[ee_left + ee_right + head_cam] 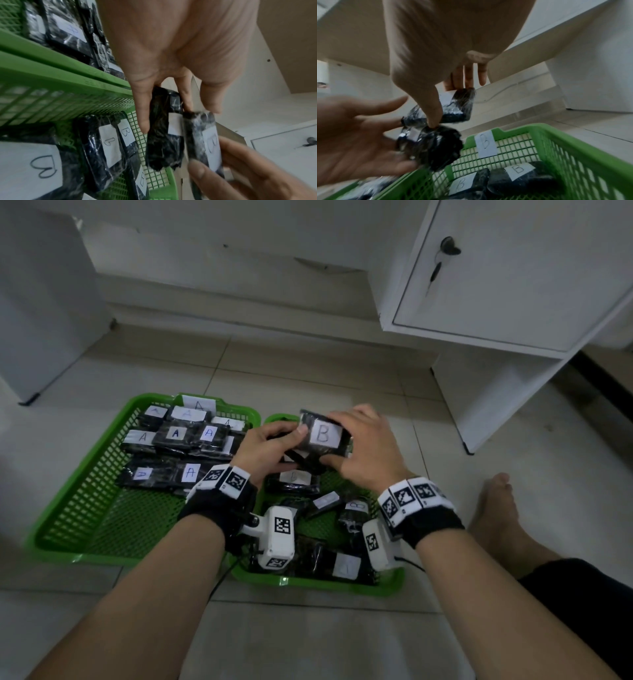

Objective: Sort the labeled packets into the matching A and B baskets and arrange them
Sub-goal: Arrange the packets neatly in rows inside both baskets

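A B packet (322, 436) is pinched by the right hand (366, 446) above the B basket's (308, 583) far edge; a second packet (163, 136) is gripped by the left hand (267, 450).

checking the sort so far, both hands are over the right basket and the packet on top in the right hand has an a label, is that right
Not quite. The packet on top in the right hand carries a B label, not an A, as the head view shows. Both hands, the left hand included, are indeed over the right basket.
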Available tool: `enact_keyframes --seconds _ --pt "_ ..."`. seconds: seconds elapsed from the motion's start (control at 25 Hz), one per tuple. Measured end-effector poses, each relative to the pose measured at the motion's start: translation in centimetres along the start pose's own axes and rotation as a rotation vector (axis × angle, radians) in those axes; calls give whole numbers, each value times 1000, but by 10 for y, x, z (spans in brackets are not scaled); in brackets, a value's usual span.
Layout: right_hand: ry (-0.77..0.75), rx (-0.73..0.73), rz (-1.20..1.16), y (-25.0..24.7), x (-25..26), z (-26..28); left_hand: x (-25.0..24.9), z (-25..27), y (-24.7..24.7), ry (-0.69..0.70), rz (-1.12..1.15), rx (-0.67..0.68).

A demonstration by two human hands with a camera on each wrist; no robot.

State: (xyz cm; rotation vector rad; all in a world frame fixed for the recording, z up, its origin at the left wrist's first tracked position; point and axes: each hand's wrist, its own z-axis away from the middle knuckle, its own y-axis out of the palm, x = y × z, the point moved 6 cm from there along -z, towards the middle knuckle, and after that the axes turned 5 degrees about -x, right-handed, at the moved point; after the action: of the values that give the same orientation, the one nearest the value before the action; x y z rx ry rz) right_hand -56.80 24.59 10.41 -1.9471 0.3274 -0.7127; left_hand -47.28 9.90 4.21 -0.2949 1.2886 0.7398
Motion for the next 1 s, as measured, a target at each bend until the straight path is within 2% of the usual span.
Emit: enact_keyframes --seconds 0.08,0.16,0.28,0.48,0.64,0.84,1.0 --pt "98 -17 21 -3 -24 -6 -1 -6 -13 31 17 -72" --pt "183 45 114 6 -47 -7 4 -13 -31 87 21 -136" --pt "141 223 292 39 -55 -6 18 -15 -45 122 11 -152" --pt "86 340 490 74 -54 -12 24 -17 -46 157 -41 -93" --pt "121 447 424 95 -65 -7 23 -18 -44 157 -63 -94" --pt "243 539 300 97 -77 -8 25 -18 -45 130 -36 -95" --pt "227 557 289 97 -79 -3 26 -19 -44 115 -50 -90"
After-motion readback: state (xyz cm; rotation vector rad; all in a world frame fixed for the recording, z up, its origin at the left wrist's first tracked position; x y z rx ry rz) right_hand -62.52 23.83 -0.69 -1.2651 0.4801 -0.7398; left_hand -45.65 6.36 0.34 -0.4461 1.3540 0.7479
